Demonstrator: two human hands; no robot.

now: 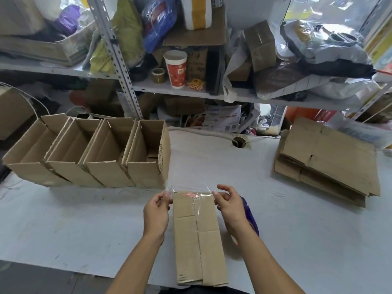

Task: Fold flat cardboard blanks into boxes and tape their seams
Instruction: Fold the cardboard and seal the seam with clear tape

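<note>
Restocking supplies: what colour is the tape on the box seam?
Clear, transparent tape, seen in the head view.

Just two bare forearms coming in from the bottom edge, no sleeves, gloves, watch or rings that I can see. The left hand (pixel 156 213) and right hand (pixel 230 206) are both bare. There's a sliver of dark clothing at the very bottom between the arms.
</note>
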